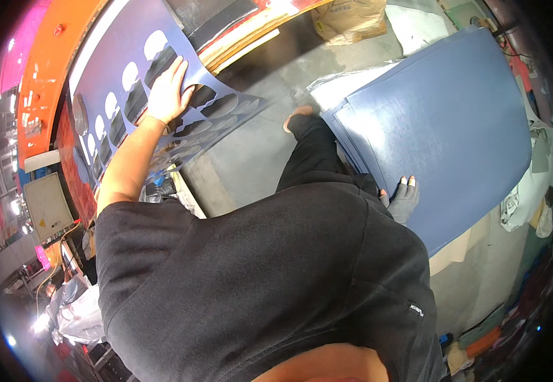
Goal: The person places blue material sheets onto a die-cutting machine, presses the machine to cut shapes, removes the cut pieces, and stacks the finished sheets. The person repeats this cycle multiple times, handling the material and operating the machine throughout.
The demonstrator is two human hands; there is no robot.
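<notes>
- Grey floor (pixel 245 149): open strip left of blue stack (pixel 455 127).
- Punched blue sheet (pixel 117 38): beside orange frame (pixel 60 38), right edge over floor.
- Left hand (pixel 167 95): flat on sheet, thumb apart.
- Right hand (pixel 407 200), gloved: on stack's near edge; whether clamped, can't tell.

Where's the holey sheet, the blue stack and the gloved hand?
Holey sheet (pixel 114 63), head view: solid left part.
Blue stack (pixel 455 121), head view: top sheet's middle.
Gloved right hand (pixel 404 202), head view: glove's back.

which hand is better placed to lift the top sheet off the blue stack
Probably the right hand: it rests at the edge of the blue stack nearest the body. The left hand lies across on the cut sheet, away from the stack.
</notes>
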